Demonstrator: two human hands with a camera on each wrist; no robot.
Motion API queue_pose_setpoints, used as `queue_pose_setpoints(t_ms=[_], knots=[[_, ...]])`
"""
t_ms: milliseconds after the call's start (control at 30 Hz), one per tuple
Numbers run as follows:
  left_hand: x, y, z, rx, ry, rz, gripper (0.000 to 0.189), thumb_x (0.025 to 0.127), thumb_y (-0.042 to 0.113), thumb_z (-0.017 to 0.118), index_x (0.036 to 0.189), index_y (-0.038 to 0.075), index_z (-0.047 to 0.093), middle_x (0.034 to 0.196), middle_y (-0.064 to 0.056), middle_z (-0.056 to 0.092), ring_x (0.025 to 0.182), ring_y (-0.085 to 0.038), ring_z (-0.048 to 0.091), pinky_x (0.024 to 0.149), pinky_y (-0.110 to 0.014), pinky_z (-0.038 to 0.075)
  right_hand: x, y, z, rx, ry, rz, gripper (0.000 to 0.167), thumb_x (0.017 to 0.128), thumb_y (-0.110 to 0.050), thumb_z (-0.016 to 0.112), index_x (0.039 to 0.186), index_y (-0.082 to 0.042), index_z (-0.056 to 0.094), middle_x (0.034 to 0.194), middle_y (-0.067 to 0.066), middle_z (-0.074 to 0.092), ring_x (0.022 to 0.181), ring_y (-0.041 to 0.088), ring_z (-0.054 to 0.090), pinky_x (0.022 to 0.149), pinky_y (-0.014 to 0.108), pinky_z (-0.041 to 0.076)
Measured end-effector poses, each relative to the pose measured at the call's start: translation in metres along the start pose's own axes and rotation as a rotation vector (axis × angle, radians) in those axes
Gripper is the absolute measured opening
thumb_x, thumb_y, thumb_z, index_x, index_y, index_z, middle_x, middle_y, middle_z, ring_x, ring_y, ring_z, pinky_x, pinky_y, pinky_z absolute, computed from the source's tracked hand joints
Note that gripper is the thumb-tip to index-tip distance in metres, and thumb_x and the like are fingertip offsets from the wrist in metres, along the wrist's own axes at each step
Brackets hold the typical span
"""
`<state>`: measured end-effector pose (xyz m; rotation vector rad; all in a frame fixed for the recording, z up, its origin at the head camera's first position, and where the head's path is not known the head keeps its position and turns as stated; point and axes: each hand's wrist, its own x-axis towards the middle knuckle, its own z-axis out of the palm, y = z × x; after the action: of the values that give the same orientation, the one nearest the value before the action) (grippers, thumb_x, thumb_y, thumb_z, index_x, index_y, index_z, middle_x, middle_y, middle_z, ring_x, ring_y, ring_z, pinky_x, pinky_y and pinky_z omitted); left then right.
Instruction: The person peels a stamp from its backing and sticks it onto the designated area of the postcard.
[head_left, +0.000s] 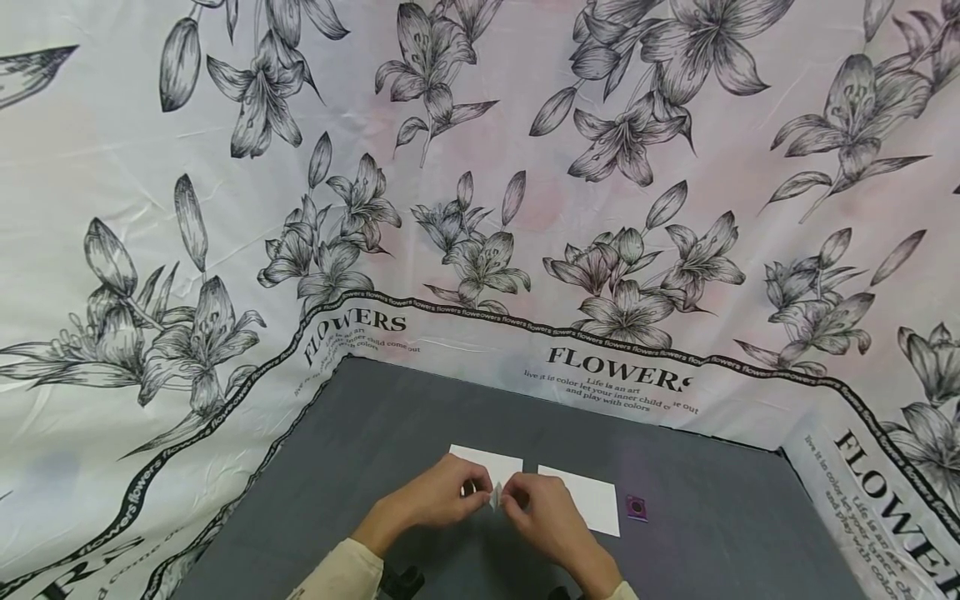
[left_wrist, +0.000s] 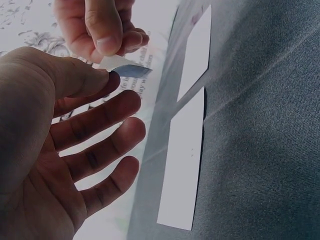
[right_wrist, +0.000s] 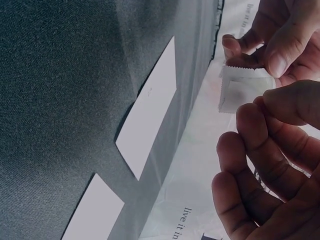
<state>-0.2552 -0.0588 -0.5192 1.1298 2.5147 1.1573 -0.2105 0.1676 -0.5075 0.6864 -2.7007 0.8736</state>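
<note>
A small whitish sachet [right_wrist: 245, 92] with serrated edges is held up between both hands, over the grey tabletop. My left hand [head_left: 448, 490] pinches one side of it between thumb and index finger, the other fingers spread loosely in the left wrist view. From the opposite side, my right hand [head_left: 546, 510] pinches it with thumb and fingertips. In the left wrist view the sachet [left_wrist: 127, 68] shows a pale face and a bluish one. Behind the hands lie two white cards, the left card [head_left: 491, 460] partly hidden by my left hand and the right card [head_left: 596, 502] beside my right hand.
A small purple square packet [head_left: 636, 507] lies to the right of the cards on the grey tabletop [head_left: 720, 508]. White flower-printed curtains [head_left: 480, 192] hang around the table's back and sides.
</note>
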Motion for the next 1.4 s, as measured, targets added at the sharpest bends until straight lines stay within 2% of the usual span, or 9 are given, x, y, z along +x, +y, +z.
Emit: queue_pose_setpoints(t_ms=[400, 667, 867, 1133, 1400], knots=[[0.000, 0.000, -0.002, -0.001, 0.007, -0.026, 0.008, 0.105, 0.011, 0.073, 0.101, 0.012, 0.079, 0.087, 0.015, 0.068, 0.078, 0.001, 0.059, 0.072, -0.018, 0.051, -0.001, 0.001, -0.001, -0.018, -0.007, 0.026, 0.017, 0.093, -0.009, 0.079, 0.082, -0.021, 0.073, 0.073, -0.016, 0.068, 0.066, -0.005, 0.053, 0.063, 0.023, 0.049], [-0.003, 0.000, -0.003, 0.008, 0.023, -0.009, 0.008, 0.104, 0.010, 0.072, 0.102, 0.009, 0.079, 0.087, 0.013, 0.069, 0.078, 0.000, 0.060, 0.072, -0.019, 0.052, -0.002, 0.002, -0.003, -0.024, 0.007, 0.043, 0.018, 0.093, -0.008, 0.078, 0.082, -0.021, 0.073, 0.072, -0.016, 0.067, 0.065, -0.004, 0.053, 0.063, 0.023, 0.048], [-0.004, -0.002, -0.003, 0.003, 0.041, -0.006, 0.008, 0.103, 0.010, 0.073, 0.098, 0.012, 0.079, 0.087, 0.013, 0.070, 0.077, 0.003, 0.059, 0.072, -0.019, 0.051, -0.003, 0.003, -0.003, -0.032, 0.017, 0.052, 0.018, 0.092, -0.008, 0.079, 0.082, -0.020, 0.073, 0.071, -0.017, 0.065, 0.065, -0.004, 0.051, 0.062, 0.022, 0.045], [-0.007, -0.007, -0.006, 0.010, 0.074, -0.010, 0.009, 0.104, 0.008, 0.071, 0.097, 0.010, 0.077, 0.084, 0.012, 0.067, 0.078, -0.003, 0.063, 0.072, -0.020, 0.051, -0.006, 0.004, -0.006, 0.011, 0.028, 0.046, 0.019, 0.093, -0.009, 0.079, 0.081, -0.022, 0.072, 0.069, -0.019, 0.064, 0.064, -0.006, 0.048, 0.061, 0.022, 0.043], [-0.009, -0.013, -0.008, 0.039, 0.116, -0.058, 0.009, 0.105, 0.012, 0.071, 0.098, 0.013, 0.077, 0.084, 0.012, 0.067, 0.077, -0.003, 0.062, 0.069, -0.022, 0.051, -0.007, 0.004, -0.004, 0.023, 0.010, 0.043, 0.018, 0.094, -0.007, 0.077, 0.081, -0.020, 0.074, 0.070, -0.018, 0.064, 0.063, -0.006, 0.047, 0.060, 0.021, 0.044]])
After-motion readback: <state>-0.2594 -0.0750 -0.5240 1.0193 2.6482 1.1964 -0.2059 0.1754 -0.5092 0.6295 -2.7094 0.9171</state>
